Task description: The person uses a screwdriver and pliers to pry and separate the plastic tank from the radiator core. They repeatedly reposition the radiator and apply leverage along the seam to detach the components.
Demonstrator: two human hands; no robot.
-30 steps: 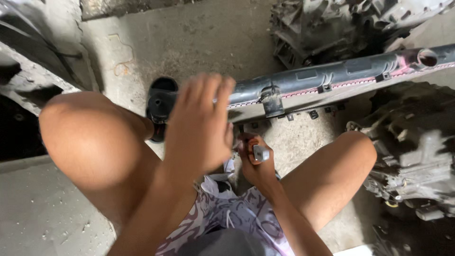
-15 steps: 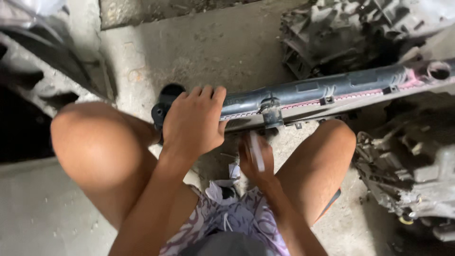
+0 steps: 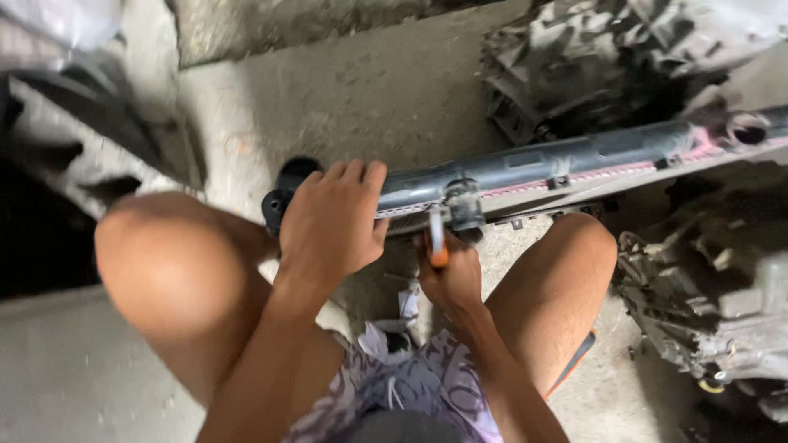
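Note:
A long black radiator tank [image 3: 574, 160] with a pink seam lies across the concrete floor in front of my knees. My left hand [image 3: 332, 226] presses down over its left end, fingers wrapped over the top edge. My right hand [image 3: 450, 275] sits just below the tank's middle and grips a small tool with an orange handle [image 3: 438, 238], its pale shaft pointing up at a clamp-like fitting [image 3: 464, 205] on the tank. My two bare knees flank the hands.
A grimy engine or gearbox casting [image 3: 607, 57] lies at the top right, another greasy metal assembly [image 3: 714, 303] at the right edge. Dark body panels [image 3: 90, 123] lean at the left. Concrete floor [image 3: 345, 90] stretches beyond the tank.
My right hand has raised the orange-handled tool up to the fitting on the tank. My left hand stays on the tank's left end; the view has shifted slightly.

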